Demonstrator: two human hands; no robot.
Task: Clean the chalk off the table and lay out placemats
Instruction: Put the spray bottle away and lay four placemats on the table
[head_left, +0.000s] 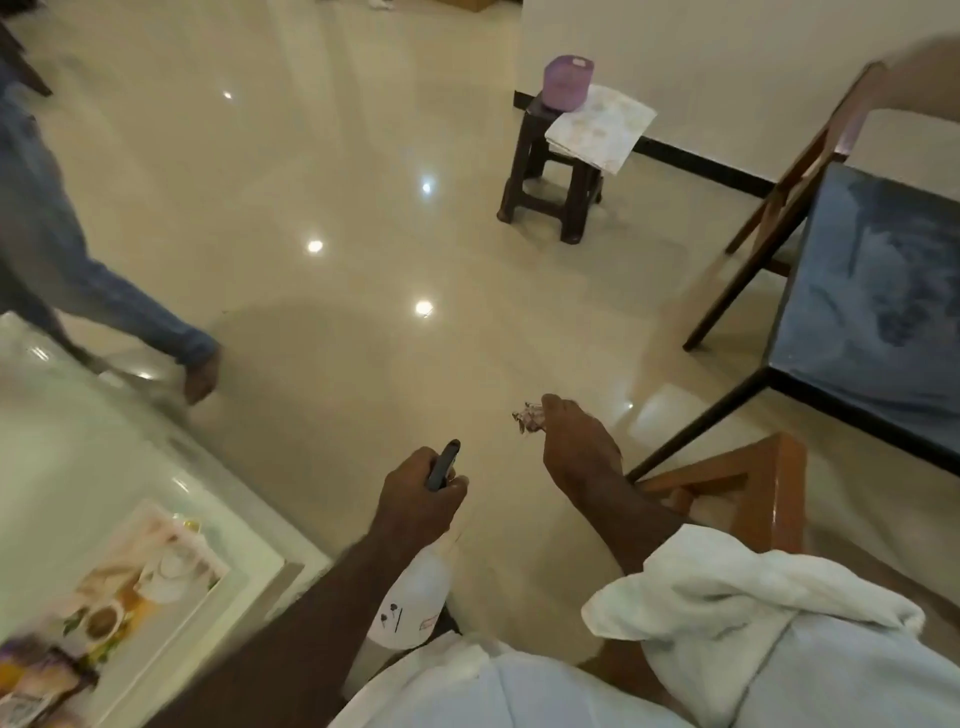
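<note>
Now: wiping step looks finished, mats partly laid | left hand (421, 493) grips spray bottle (410, 597); right hand (576, 447) pinches a crumpled scrap (527, 415), cloth (727, 603) draped over forearm | one placemat (140, 587) on desk (78, 441) | next: free both hands, fetch what may be more mats (600, 127) from stool (543, 200)

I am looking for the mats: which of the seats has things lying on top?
The small dark stool: a purple container and pale folded sheets rest on it. The blue-cushioned chair carries neither.
</note>
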